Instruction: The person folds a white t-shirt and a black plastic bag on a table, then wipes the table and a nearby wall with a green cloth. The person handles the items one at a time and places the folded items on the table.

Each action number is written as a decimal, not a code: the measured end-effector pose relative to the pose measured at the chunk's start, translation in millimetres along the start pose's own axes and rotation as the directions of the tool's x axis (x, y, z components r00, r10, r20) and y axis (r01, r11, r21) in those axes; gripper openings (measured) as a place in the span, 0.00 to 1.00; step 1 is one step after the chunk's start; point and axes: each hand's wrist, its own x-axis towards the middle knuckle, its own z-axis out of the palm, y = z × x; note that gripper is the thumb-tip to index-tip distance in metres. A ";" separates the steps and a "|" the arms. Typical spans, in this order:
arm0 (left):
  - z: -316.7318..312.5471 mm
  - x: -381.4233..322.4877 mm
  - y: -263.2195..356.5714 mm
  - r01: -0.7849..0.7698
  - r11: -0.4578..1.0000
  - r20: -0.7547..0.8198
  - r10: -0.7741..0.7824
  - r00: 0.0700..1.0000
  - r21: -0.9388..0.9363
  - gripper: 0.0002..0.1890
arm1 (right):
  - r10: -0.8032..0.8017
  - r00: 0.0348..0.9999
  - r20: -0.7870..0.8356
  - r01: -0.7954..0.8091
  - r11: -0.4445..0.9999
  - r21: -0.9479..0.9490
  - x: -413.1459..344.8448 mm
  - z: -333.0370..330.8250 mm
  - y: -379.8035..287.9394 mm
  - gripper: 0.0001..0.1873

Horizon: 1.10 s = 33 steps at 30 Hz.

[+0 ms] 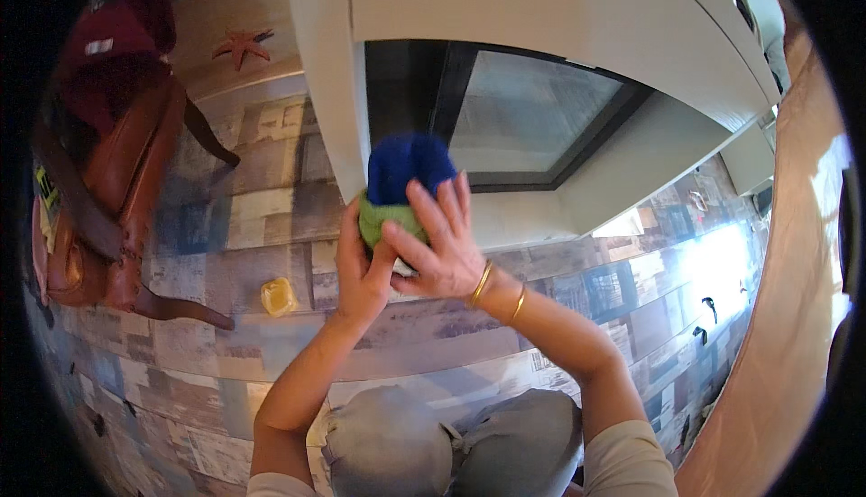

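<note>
Both hands hold a soft-looking bundle in front of the white cabinet. Its upper part is a dark blue fabric piece (399, 169), and below that sits a green fabric piece (382, 216). My left hand (362, 267) wraps the lower left side of the green piece. My right hand (440, 247), with gold bangles on its wrist, presses against the right side, fingers spread over the blue and green. A small white patch (404, 268) shows under the green, between the hands. Fingers hide much of the bundle, so I cannot tell exactly what it is.
A white cabinet (507, 0) with a black-framed glass panel (534, 118) stands ahead. On the patchwork-patterned floor (419, 341) lies a yellow dish (279, 296). A brown leather chair (135, 179) is at left, a starfish-shaped ornament (242, 48) beyond it, and a peach cloth (778, 280) at right.
</note>
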 end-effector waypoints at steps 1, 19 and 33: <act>5.9 10.6 15.1 -0.018 1.000 0.070 0.018 0.997 -0.011 0.28 | -0.049 0.997 -0.065 0.044 0.996 -0.073 15.3 -11.0 8.7 0.39; 191.9 108.5 85.9 -0.888 0.147 0.563 0.725 0.396 0.436 0.35 | -0.187 0.828 -0.529 -0.154 0.832 -0.534 79.1 -224.4 160.9 0.32; 272.0 103.6 -33.4 -0.946 0.125 0.880 0.347 0.324 0.299 0.28 | 0.041 0.717 -0.696 -0.612 0.514 -0.601 -126.0 -257.6 294.2 0.39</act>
